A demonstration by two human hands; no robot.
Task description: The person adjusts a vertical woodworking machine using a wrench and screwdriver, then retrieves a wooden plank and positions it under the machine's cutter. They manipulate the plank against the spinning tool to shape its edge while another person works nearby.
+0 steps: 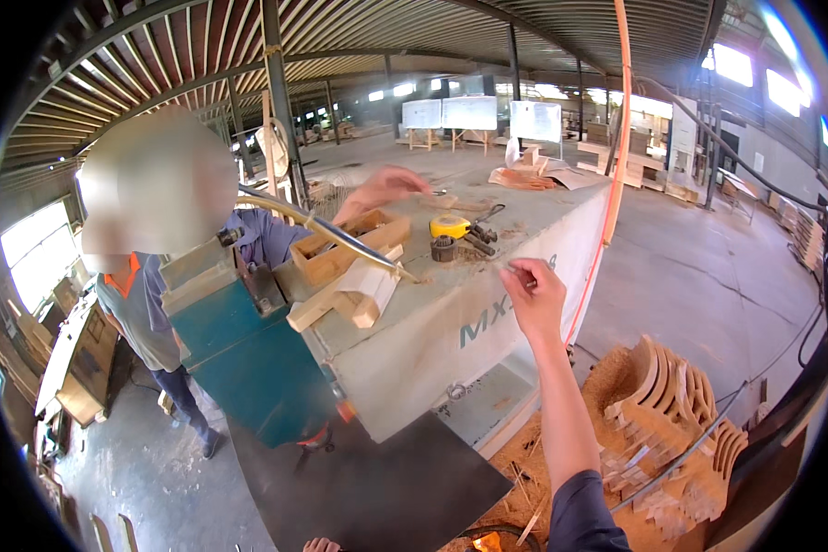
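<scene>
Head view: yellow tape measure (449, 226) and dark metal parts (479, 243) lie on machine top (534, 210), far-left of right hand (535, 294), the nearer one; parts slant near-right, roughly toward it. Right fingers curled, pinch unclear. Left hand (322, 545) cropped, can't tell.

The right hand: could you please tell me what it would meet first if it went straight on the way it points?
The right hand would probably meet the dark metal pieces beside the yellow tape measure, though depth is unclear and it might brush the machine top first.
</scene>
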